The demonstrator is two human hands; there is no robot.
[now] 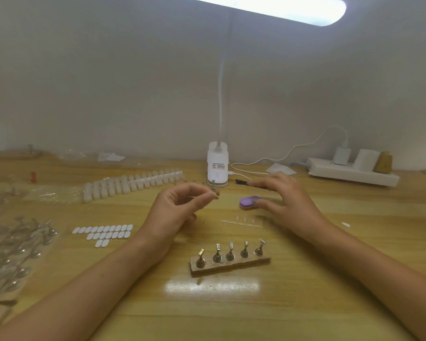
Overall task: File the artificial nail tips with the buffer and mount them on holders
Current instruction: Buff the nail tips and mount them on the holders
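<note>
A wooden block [258, 262] at 6 o'clock on the worktop [305, 303] carries five metal holders [230, 254] in one row, each upright with a small tilted head. Whether tips sit on those heads is hard to tell. At 9 o'clock, clear bags [12, 252] hold many more holders, too blurred to count, and the frame edge cuts them off.

At 10 o'clock of the block, white pads [103, 233] lie in rows of roughly ten, seven and two. One more pad [345, 224] lies alone at 3 o'clock. A long rack of white tips [133, 183] runs at 11 o'clock. A clear strip of tips [240, 222] lies just beyond the block, its count unclear.

The left hand [175, 212] pinches a small item [215, 195] between thumb and forefinger, too tiny to identify. The right hand [288, 203] is spread with its fingers stretched out, a blurred fingertip on the one purple buffer [249, 202] at 12 o'clock. It is not gripping the buffer.

A lamp base [217, 166] stands behind, with a power strip [352, 172] at 2 o'clock.
</note>
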